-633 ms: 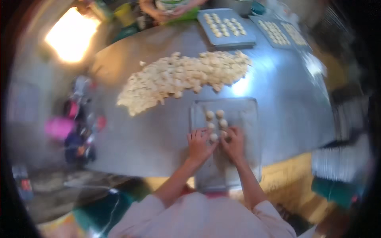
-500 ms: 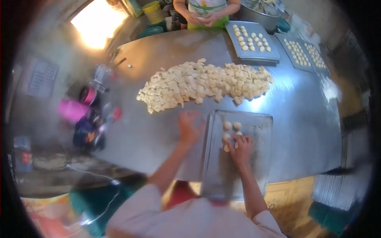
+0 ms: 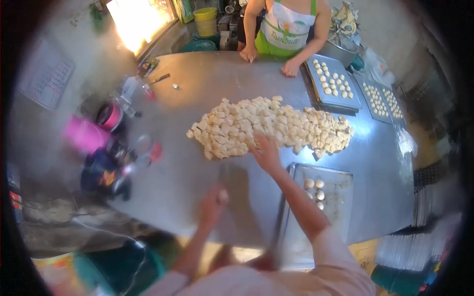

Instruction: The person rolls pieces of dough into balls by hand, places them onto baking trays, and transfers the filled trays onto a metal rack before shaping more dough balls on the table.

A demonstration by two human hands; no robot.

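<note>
A wide heap of cut dough pieces (image 3: 242,126) lies across the middle of the metal table. My right hand (image 3: 266,154) reaches to its near edge, fingers apart, the fingertips at the dough. Closer to me, my left hand (image 3: 213,207) is curled low over the table and smeared by motion. A small pale lump shows at its fingers, too blurred to name for certain. To the right, several round dough balls (image 3: 319,184) sit in rows on a metal baking tray (image 3: 340,217), partly covered by my right forearm.
Across the table stands a person in a green and white apron (image 3: 289,29), hands at the far edge. Stacked trays (image 3: 340,102) with dough balls are at far right, more trays (image 3: 368,81) beyond. A knife (image 3: 159,79) and a pink container (image 3: 85,134) are on the left.
My right hand has left the dough balls on the tray and moved up-left to the heap. My left hand has drawn back toward me and curled. The person opposite has lowered their hands, now apart.
</note>
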